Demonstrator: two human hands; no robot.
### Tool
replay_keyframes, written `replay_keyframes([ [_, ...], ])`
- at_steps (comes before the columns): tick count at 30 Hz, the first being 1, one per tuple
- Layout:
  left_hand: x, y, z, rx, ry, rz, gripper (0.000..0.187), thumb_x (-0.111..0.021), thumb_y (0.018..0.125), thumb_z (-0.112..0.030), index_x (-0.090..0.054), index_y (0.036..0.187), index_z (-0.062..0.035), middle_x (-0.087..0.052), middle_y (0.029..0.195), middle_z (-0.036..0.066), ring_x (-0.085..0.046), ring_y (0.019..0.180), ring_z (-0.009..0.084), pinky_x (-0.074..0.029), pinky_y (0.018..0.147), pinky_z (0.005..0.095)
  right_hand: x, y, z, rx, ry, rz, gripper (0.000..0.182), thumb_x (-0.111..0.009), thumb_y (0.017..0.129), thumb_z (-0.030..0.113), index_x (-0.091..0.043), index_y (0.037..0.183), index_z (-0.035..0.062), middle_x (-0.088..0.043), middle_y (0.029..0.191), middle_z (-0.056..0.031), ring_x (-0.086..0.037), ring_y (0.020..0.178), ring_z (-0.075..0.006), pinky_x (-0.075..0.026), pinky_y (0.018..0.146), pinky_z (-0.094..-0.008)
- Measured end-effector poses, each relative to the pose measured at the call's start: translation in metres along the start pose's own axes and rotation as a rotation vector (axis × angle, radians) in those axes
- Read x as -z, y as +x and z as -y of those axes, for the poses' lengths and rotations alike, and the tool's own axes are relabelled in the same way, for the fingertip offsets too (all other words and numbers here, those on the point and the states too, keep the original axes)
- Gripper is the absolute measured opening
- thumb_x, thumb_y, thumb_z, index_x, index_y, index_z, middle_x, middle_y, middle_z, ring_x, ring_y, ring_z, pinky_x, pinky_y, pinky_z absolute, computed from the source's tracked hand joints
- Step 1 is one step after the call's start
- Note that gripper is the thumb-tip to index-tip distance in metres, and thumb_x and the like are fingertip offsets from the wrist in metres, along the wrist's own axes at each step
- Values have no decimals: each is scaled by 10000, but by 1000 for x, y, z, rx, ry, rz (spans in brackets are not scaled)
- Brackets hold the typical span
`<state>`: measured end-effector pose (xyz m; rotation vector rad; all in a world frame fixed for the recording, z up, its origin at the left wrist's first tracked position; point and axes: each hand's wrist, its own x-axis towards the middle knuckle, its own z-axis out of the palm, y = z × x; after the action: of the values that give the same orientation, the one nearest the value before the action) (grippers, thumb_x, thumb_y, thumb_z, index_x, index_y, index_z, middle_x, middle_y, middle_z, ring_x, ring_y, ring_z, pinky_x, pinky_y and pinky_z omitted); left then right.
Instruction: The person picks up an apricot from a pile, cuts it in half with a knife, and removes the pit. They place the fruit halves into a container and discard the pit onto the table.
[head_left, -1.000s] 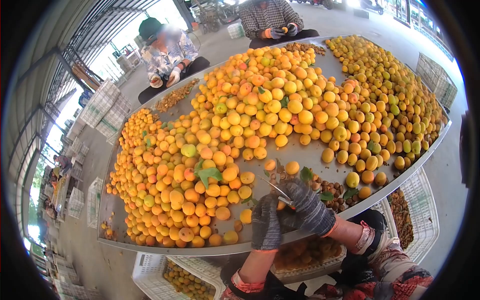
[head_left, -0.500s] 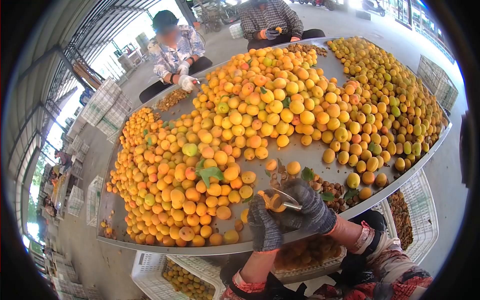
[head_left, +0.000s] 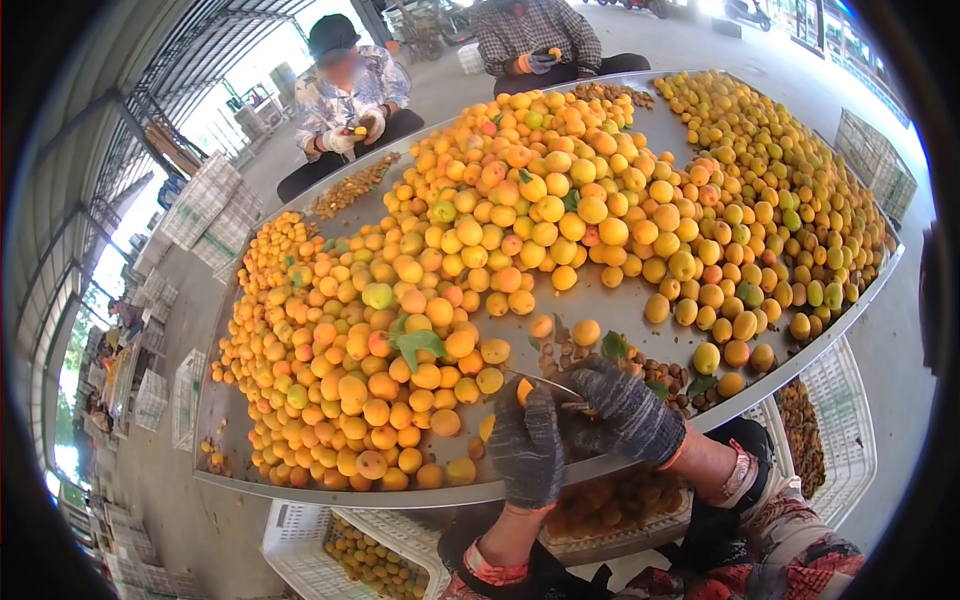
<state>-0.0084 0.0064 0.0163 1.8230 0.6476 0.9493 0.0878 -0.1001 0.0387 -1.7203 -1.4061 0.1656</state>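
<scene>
My left hand (head_left: 528, 450), in a dark grey knit glove, is closed at the near edge of the metal table. An orange apricot (head_left: 524, 391) shows at its fingertips; the rest is covered by the glove. My right hand (head_left: 628, 408), gloved alike, is closed around a small knife, whose thin blade (head_left: 538, 379) points left toward the apricot. The knife's handle is mostly hidden. Just beyond my hands lies a large heap of whole apricots (head_left: 480, 240). Brown apricot pits (head_left: 672, 378) and a few green leaves lie beside my right hand.
The metal table (head_left: 640, 310) has a raised rim. White crates (head_left: 300, 535) stand below its near edge, one with apricots, others with brown pieces. Across the table sit two co-workers (head_left: 355, 95), their gloved hands holding fruit. Crates are stacked at left (head_left: 210, 205).
The split apricot and knife handle showed between my hands earlier; now my left hand has turned and covers most of the fruit. The left co-worker's hands have drawn back from the heap with an apricot.
</scene>
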Motion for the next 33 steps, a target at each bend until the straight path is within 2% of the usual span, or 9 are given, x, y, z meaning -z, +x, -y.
replay_keyframes([
  [5, -6, -3, 1, -25, 13, 17, 244, -476, 891, -202, -508, 975, 25, -570, 794, 157, -547, 710, 302, -430, 633, 357, 0, 0, -3, -73, -67, 27, 524, -709, 698, 172, -490, 1151, 24, -501, 1125, -186, -469, 1058, -363, -381, 909, -427],
  [8, -4, -5, -7, 97, -69, 44, 282, -484, 892, -176, -513, 1043, 61, -586, 918, 145, -536, 797, 185, -436, 719, 291, -4, 0, -12, -129, -44, 134, 487, -693, 716, 143, -488, 1141, 21, -509, 1123, -177, -511, 1011, -306, -415, 866, -402],
  [11, -7, -8, 4, -77, 88, 20, 288, -479, 893, -172, -510, 1058, 63, -583, 937, 143, -532, 817, 174, -440, 725, 285, -7, -1, -6, -285, 259, 39, 451, -676, 737, 116, -485, 1136, 28, -522, 1118, -149, -536, 964, -220, -444, 817, -347],
  [13, -5, -8, 3, 10, -67, 18, 289, -478, 893, -171, -507, 1067, 57, -582, 966, 134, -535, 851, 171, -444, 740, 286, 8, 5, 12, -648, 772, 36, 360, -665, 721, 147, -523, 1017, 1, -565, 922, -180, -563, 846, -321, -458, 735, -376],
  [17, -1, -8, 5, 30, -3, 55, 290, -477, 894, -170, -503, 1078, 52, -579, 992, 128, -534, 883, 167, -443, 756, 288, -9, 0, -5, -483, 766, -56, 368, -664, 723, 144, -516, 1026, -4, -567, 920, -190, -574, 840, -321, -464, 716, -381],
  [22, -5, -10, 14, -65, 44, 49, 288, -469, 897, -161, -497, 1085, 55, -573, 963, 135, -538, 849, 196, -444, 747, 296, -19, 1, -6, -246, 59, -128, 462, -688, 697, 163, -485, 1075, -7, -560, 926, -200, -571, 854, -335, -463, 726, -390],
  [29, -5, -3, 9, 183, -135, 128, 256, -479, 887, -180, -504, 1049, 16, -555, 891, 92, -530, 785, 172, -447, 699, 304, -21, -8, -17, -180, -4, -261, 526, -689, 687, 166, -448, 1129, 13, -559, 932, -196, -565, 868, -354, -460, 739, -400],
  [31, -7, -1, 10, 467, -425, 125, 253, -487, 882, -172, -495, 1071, -4, -543, 878, 52, -511, 796, 115, -448, 676, 273, -15, -5, -13, -167, 101, -282, 515, -685, 706, 162, -444, 1141, 28, -576, 920, -136, -586, 829, -281, -476, 700, -351],
  [33, -2, -1, 12, 400, -422, 192, 280, -509, 867, -171, -503, 1093, -7, -546, 931, 55, -514, 827, 129, -440, 716, 266, -4, -2, -12, -349, 426, -228, 518, -691, 715, 148, -440, 1151, 25, -565, 958, -105, -580, 849, -219, -484, 707, -313],
])
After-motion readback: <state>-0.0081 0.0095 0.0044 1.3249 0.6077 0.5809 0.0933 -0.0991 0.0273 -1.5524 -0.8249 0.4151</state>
